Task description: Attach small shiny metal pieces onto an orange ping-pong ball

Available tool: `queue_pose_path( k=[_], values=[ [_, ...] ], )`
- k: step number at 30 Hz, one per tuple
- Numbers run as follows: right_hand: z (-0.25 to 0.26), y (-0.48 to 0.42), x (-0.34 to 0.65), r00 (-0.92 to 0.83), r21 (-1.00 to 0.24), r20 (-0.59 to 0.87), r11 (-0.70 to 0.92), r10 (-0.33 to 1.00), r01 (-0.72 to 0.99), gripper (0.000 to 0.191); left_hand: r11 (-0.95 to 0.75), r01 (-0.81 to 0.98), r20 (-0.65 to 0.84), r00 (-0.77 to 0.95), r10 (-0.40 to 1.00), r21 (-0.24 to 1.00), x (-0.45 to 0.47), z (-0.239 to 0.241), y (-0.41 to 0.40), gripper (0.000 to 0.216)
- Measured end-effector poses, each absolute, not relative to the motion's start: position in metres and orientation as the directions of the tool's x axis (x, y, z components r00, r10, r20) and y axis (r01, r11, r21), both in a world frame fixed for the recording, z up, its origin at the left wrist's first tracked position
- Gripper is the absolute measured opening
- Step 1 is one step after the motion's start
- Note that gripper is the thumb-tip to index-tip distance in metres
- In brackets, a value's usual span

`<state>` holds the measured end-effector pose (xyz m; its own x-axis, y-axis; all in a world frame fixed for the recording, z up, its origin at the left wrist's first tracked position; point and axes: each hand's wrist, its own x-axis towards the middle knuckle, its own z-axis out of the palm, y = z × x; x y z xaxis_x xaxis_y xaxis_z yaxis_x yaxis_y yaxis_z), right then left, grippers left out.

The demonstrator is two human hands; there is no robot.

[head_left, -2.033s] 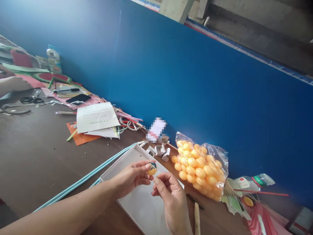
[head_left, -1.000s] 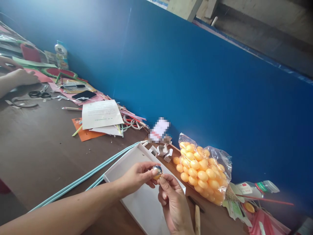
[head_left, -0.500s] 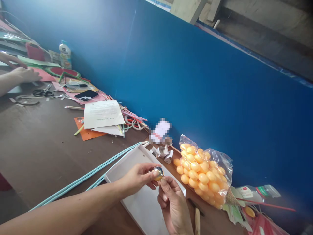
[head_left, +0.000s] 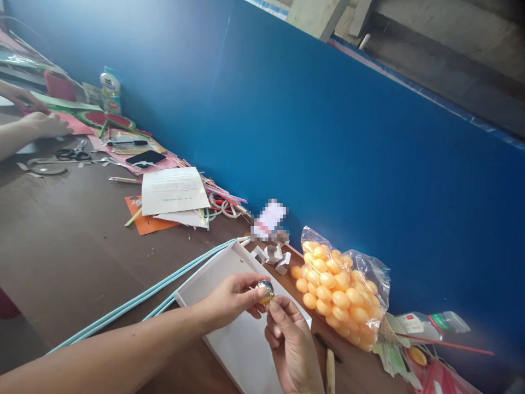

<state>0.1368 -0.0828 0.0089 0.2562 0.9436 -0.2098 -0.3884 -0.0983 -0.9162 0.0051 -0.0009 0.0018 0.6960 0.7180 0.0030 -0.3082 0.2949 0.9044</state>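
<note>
My left hand (head_left: 229, 300) pinches a small orange ball (head_left: 265, 290) with a shiny patterned patch on it, held above a white tray (head_left: 241, 339). My right hand (head_left: 291, 347) is just below and right of the ball, fingers curled, its fingertips touching the ball's underside. A clear plastic bag of several orange balls (head_left: 338, 290) lies on the table to the right of my hands.
Light blue cords (head_left: 135, 303) run left from the tray across the brown table (head_left: 61, 241). Papers (head_left: 174, 191), straws, scissors (head_left: 71, 155), a phone and a bottle (head_left: 110, 90) lie along the blue wall. Another person's hands (head_left: 41, 123) work at far left. A wooden stick (head_left: 330, 369) lies by my right hand.
My right hand has moved up from slightly apart to touching the ball, which has been turned so that its shiny patch shows more. The view shifted a little.
</note>
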Motion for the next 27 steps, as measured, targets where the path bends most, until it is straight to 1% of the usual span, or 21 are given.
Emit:
queue_pose_path(
  k=[18,27],
  values=[
    [0.0093,-0.0809,0.1375,0.235,-0.91,-0.201,-0.093,0.951,-0.405,0.008,0.312,-0.304,-0.014,0.694,0.719,0.9,0.0053,0.0025,-0.0014,0.052],
    [0.0085,-0.0786,0.1402,0.238,-0.928,-0.197,-0.103,0.951,-0.358,0.009,0.337,-0.31,-0.023,0.703,0.71,0.889,0.0054,0.0016,-0.0009,0.054]
  ],
)
